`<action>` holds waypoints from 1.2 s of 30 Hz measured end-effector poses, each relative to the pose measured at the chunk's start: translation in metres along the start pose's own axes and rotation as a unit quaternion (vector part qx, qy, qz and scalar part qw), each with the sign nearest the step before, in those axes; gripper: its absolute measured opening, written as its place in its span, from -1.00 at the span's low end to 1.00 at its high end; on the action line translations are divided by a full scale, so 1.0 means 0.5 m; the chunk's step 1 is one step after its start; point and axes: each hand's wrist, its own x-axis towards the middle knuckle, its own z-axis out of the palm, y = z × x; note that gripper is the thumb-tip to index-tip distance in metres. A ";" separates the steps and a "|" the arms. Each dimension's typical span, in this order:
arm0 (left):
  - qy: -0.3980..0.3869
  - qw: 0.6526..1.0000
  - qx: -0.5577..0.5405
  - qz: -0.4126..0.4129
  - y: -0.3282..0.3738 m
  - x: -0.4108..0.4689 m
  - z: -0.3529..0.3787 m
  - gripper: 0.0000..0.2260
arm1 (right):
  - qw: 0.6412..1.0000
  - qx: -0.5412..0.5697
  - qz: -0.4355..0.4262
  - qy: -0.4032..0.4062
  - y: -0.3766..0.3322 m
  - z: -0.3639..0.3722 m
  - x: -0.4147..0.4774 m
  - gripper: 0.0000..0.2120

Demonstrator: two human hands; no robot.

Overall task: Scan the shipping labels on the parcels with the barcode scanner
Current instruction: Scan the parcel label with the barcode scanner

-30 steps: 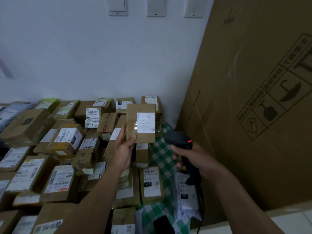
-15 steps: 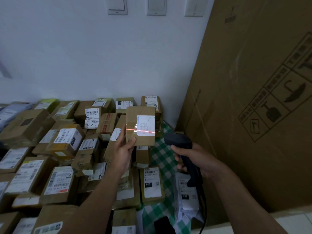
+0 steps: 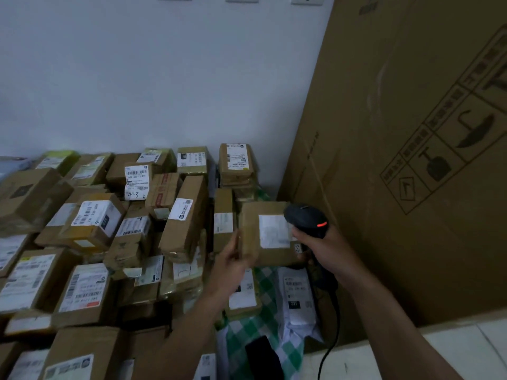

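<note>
Held parcel was up in the centre-right of the frame, above the green checked cloth, with its flat face turned to the camera. It looked near square, edges roughly level with the frame, so no clear long axis. Left hand had it from the lower left: fingers pinched the left edge. Motion blur hid which fingers were front and which were behind. Shipping label sat on the right half of that face. Right hand was wrapped round the handle of the barcode scanner, fingers curled tight on it, red lamp lit on the head. Key relation: the scanner head lay at the label's upper right corner, overlapping the parcel's right edge in view. Touching or just in front, cannot tell. No red line showed on the label. Judgement: the head was too near and too far to the side for a clean read, so the next move depended on opening the gap, parcel going left or scanner going right. The left hand was the one free to shift it. Piled parcels filled the left and lower left. A white mailer lay on the cloth below the hands, and a big cardboard carton stood just beside them on the right.
</note>
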 end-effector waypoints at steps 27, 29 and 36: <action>-0.028 0.980 0.172 -0.096 -0.228 0.031 0.147 -0.59 | 0.996 -0.046 0.068 0.033 0.195 -0.035 -0.016 -0.84; 0.060 0.976 0.202 -0.049 -0.245 0.021 0.108 -0.65 | 0.995 -0.049 0.080 0.025 0.208 -0.027 -0.011 -0.78; 0.137 0.936 0.324 -0.014 -0.314 0.046 0.030 -0.53 | 0.992 -0.079 0.100 -0.022 0.252 0.006 0.002 -0.48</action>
